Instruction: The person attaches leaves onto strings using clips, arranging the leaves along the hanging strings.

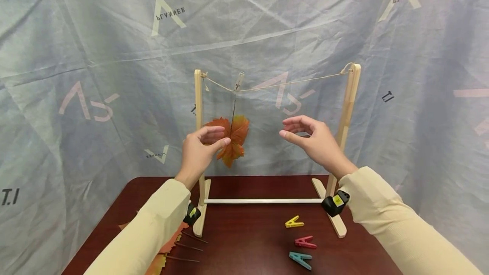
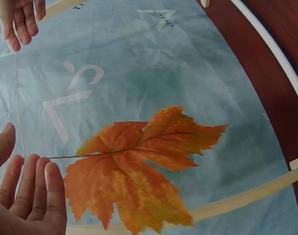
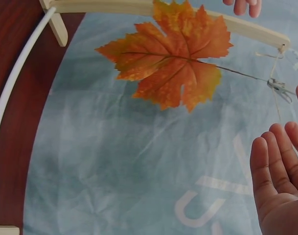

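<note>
An orange artificial leaf (image 1: 238, 133) hangs by its stem from a string (image 1: 298, 83), held there by a pale clothespin (image 1: 238, 82). My left hand (image 1: 204, 145) is in front of the leaf's left side, with fingers relaxed and nothing in them; it covers part of the leaf in the head view. Off to the right, my right hand (image 1: 315, 139) hovers below the string, thumb apart from its fingers, holding nothing. The right wrist view shows the leaf (image 3: 173, 61) whole, its stem reaching the clothespin (image 3: 278, 87).
A wooden frame with a left post (image 1: 198, 101), a right post (image 1: 348, 105) and a white bottom rod (image 1: 263, 201) stands on the dark red table (image 1: 244, 232). Yellow (image 1: 294, 223), red (image 1: 305, 242) and teal (image 1: 301, 259) clothespins lie front right. More leaves (image 1: 172, 243) lie partly under my left arm.
</note>
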### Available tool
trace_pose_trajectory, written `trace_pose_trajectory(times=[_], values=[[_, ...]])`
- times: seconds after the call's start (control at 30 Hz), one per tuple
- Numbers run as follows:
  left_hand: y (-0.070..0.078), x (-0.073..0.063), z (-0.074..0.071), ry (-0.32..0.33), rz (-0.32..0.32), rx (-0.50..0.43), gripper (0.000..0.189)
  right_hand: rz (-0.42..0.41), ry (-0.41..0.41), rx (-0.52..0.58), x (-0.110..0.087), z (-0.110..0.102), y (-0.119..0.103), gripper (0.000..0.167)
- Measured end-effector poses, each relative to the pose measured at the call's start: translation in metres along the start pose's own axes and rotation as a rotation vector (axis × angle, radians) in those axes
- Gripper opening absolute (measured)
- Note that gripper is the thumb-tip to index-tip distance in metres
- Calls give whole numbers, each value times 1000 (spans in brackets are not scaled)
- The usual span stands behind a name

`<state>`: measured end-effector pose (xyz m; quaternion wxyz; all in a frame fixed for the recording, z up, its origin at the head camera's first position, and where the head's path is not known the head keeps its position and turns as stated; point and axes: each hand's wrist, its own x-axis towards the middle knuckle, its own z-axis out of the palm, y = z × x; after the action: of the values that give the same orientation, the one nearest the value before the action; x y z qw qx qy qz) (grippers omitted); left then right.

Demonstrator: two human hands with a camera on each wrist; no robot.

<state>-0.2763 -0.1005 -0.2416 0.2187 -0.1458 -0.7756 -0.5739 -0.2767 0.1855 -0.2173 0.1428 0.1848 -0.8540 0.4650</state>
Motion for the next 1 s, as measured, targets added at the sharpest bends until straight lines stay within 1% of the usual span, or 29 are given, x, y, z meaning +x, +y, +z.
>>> trace_pose_trajectory(times=[0.13, 0.23, 0.4, 0.6, 0.83, 1.0], values=[[-7, -6, -5, -3, -13, 19, 32, -1, -12, -12, -8, 0, 7, 44], [-10, -12, -8, -6, -35, 28, 33, 5, -18, -17, -14, 1, 12, 43], [-18, -23, -14, -46, -69, 26, 34, 19, -28, -6, -25, 2, 20, 42], [-33, -36, -22, -89, -76, 60, 34, 30, -34, -8, -38, 2, 30, 41], [-46, -50, -32, -110, -96, 88, 32, 54, -38, 17, -50, 3, 43, 41], [-53, -59, -34, -121, -111, 117, 30, 49, -35, 20, -61, 6, 54, 39]])
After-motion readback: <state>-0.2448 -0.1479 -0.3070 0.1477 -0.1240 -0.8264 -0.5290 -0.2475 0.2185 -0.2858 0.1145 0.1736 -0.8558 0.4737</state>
